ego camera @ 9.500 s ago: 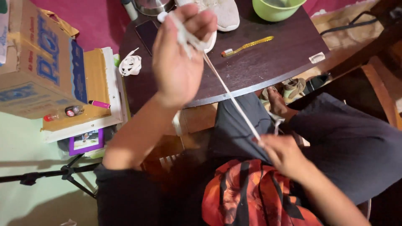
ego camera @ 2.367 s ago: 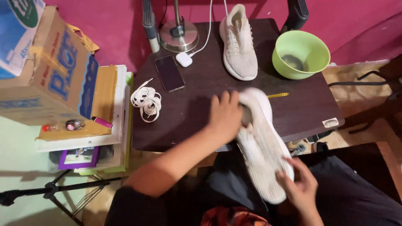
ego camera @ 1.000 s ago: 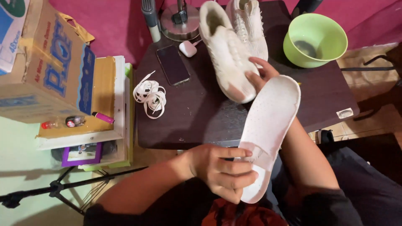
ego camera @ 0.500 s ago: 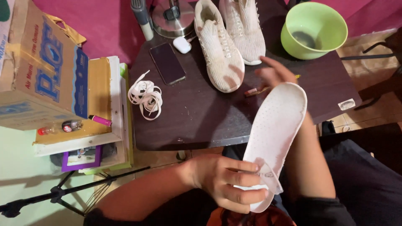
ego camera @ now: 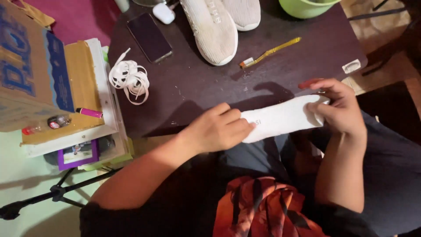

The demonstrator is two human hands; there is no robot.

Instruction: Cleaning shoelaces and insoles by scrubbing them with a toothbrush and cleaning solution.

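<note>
since half a second ago the white foam shoe insole (ego camera: 283, 117) has swung from pointing away over the table to lying crosswise, level, just off the near edge of the dark round wooden table (ego camera: 210, 94). nearest that table edge, the left hand (ego camera: 215, 129) is closed over the insole's left end, fingers curled on top, while the right hand (ego camera: 340, 107) pinches the other end between thumb and fingertips. judging from this, the soft insole could crease or tear if the two hands pull or twist against each other, and it might slip down onto the lap if either grip loosens. farther in on the table lie a yellow toothbrush (ego camera: 269, 52) and a loose bundle of white shoelaces (ego camera: 130, 79); a sweeping elbow could knock these off. at the table's far side rest two off-white knit sneakers (ego camera: 212, 26) and a black phone (ego camera: 149, 37).
</note>
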